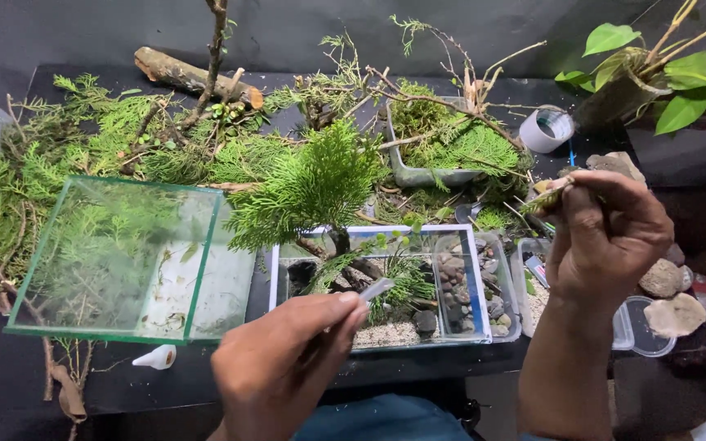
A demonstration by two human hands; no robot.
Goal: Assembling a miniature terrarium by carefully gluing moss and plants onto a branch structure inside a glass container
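1. Left hand sits near, low in the middle, fingers pinched tight on metal tweezers; the tips point far and right into the glass tank.
2. The tweezers' tips hang just over the planting inside the tank, close to a grassy tuft; whether they touch it, I cannot tell.
3. Right hand is raised at the right, thumb and fingers closed on a small green sprig that pokes out to the left of the fingertips.
4. The tank stands mid-table, between the two hands. Inside: a little conifer with its trunk rooted left of centre, dark stones at its foot, pale sand along the near wall, grey pebbles to the right.
5. Left of the tank, an empty glass box lies tipped on its side, green-edged.
6. Near that box, a small white shell rests on the dark table.
7. Right of the tank, clear tubs hold sand, with pale rocks beside them.
8. Far side: heaps of cut fern-like greenery, a log, a grey tray stuffed with moss and twigs, a tape roll.
9. Far right corner, a broad-leaved plant.
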